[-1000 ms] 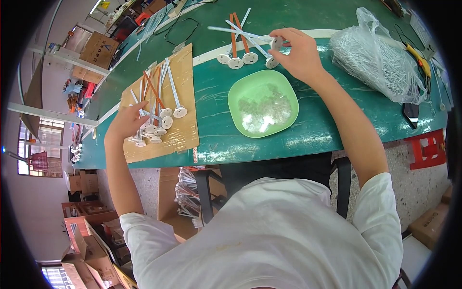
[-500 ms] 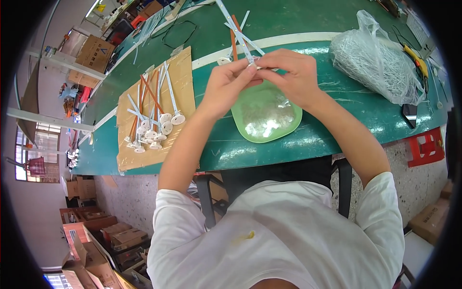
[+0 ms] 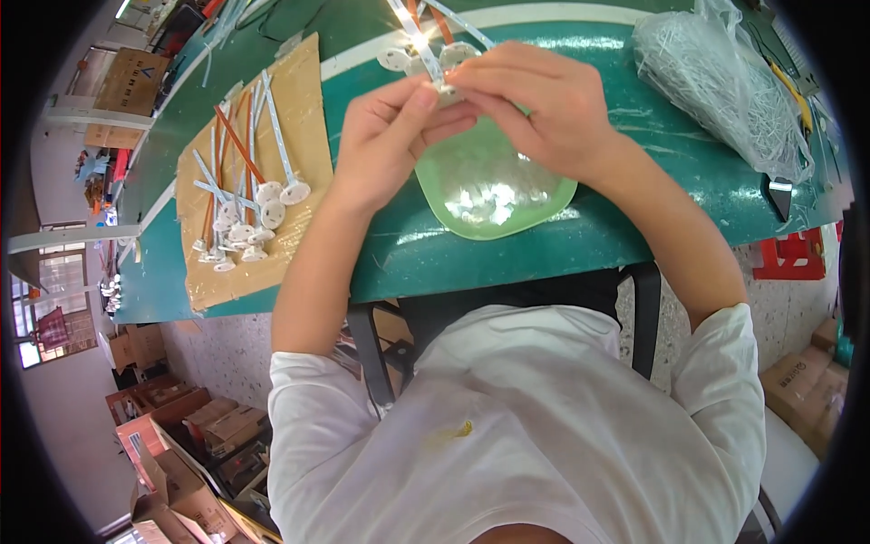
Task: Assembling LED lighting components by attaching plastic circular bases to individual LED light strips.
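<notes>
- Left hand (image 3: 390, 136) and right hand (image 3: 544, 109), fingers closed, pinch one white rod-and-disc piece (image 3: 435, 68) above the green dish (image 3: 544, 204).
- Finished pieces (image 3: 245, 218) lie heaped on cardboard sheet (image 3: 299, 100).
- Dish holds more small parts; work appears unfinished.

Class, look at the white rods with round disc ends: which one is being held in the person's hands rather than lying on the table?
The rod pinched between left hand and right hand above the green dish; the others lie on the cardboard sheet.
</notes>
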The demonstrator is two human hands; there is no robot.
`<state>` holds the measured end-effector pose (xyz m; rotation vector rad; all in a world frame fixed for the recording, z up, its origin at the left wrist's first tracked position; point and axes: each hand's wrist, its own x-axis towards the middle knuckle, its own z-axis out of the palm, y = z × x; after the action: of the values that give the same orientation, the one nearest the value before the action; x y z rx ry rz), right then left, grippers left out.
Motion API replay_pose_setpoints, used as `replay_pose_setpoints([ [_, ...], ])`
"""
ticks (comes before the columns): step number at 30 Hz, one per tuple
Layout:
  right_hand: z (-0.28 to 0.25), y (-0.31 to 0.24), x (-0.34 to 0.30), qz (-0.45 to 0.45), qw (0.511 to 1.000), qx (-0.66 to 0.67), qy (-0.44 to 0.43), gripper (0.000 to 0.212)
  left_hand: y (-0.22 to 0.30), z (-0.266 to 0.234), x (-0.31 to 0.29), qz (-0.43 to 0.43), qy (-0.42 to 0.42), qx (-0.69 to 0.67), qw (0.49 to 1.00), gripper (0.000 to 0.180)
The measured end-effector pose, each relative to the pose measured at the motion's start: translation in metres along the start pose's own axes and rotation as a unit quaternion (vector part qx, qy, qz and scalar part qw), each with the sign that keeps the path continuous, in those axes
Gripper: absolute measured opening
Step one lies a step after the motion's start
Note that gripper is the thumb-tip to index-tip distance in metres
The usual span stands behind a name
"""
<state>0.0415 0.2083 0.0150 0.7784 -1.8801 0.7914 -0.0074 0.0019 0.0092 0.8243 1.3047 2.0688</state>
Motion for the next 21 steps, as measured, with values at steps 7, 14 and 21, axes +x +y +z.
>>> replay_pose_setpoints([
  [7, -0.007, -0.024, 0.008, 0.044, 0.998, 0.017, 0.035, 0.013, 0.002, 0.007, -0.002, 0.025, -0.001, 0.075, 0.997, 0.039],
  [14, 0.000, -0.026, 0.009, 0.116, 0.991, -0.022, 0.063, 0.016, 0.009, -0.018, 0.004, 0.029, 0.082, 0.105, 0.991, 0.036],
  [21, 0.003, -0.008, -0.011, 0.134, 0.929, 0.005, -0.345, 0.015, -0.002, -0.061, 0.013, 0.027, 0.213, 0.248, 0.945, 0.042],
])
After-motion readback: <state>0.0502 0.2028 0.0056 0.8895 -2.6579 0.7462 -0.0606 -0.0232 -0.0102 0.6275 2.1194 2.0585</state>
